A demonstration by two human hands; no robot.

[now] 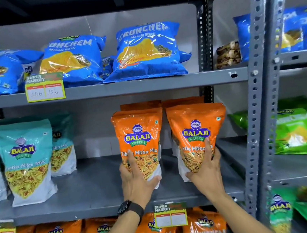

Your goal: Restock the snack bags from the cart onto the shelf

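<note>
Grey steel shelf (99, 187), a glossy orange pouch (138, 136) per hand.

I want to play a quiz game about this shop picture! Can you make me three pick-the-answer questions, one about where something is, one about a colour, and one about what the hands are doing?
1. Where are the blue Crunchem bags?
A. On the top shelf
B. On the floor
C. In a basket

2. What colour are the two bags the hands are touching?
A. Purple
B. Orange
C. Black

3. What are the hands doing?
A. Hanging empty
B. Each holding one upright bag
C. Tearing a bag open

Answers:
1. A, since the blue Crunchem bags sit on the top shelf.
2. B, since both Tikha Mitha Mix bags, the left bag and the right bag, are orange.
3. B, since the left hand has a grip on one standing bag and the right hand on the other.
</note>
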